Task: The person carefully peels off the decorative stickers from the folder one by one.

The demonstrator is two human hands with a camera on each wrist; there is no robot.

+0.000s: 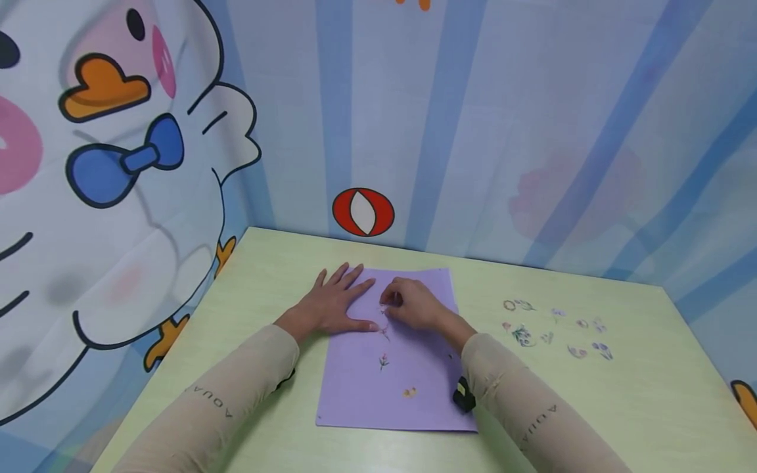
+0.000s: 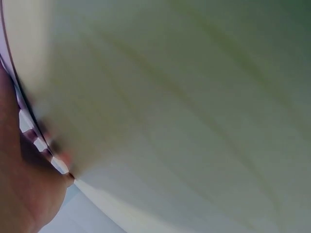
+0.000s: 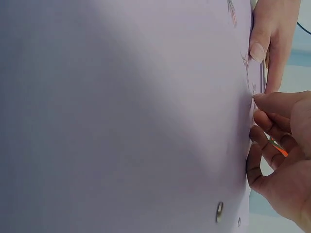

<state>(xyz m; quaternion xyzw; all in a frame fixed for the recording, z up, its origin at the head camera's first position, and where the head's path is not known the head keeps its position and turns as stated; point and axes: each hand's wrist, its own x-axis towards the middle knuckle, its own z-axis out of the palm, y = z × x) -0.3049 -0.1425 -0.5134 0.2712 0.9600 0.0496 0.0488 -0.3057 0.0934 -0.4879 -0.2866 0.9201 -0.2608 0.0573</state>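
Note:
A purple sheet (image 1: 355,394) lies on the table. My left hand (image 1: 337,305) rests on its left edge, fingers spread and straight, with the thumb beside a thin-stemmed flower sticker (image 1: 386,334). My right hand (image 1: 414,303) is over the upper middle of the sheet, fingers curled. Its thumb and forefinger pinch a tiny flower sticker (image 1: 382,311) against the purple surface; the fingertips hide part of it. In the right wrist view, the right thumb (image 3: 279,103) touches down close to the left thumb (image 3: 258,51). A pink flower sticker (image 1: 384,361) and a yellow sticker (image 1: 409,393) sit lower on the sheet.
Several small flower stickers (image 1: 523,335) lie in loose groups on the pale table (image 1: 621,407) to the right. A dark wrist device (image 1: 464,394) is under the right sleeve. Behind the table hangs a cartoon-printed cloth (image 1: 390,118). Small metal eyelets (image 3: 219,212) show in the sheet.

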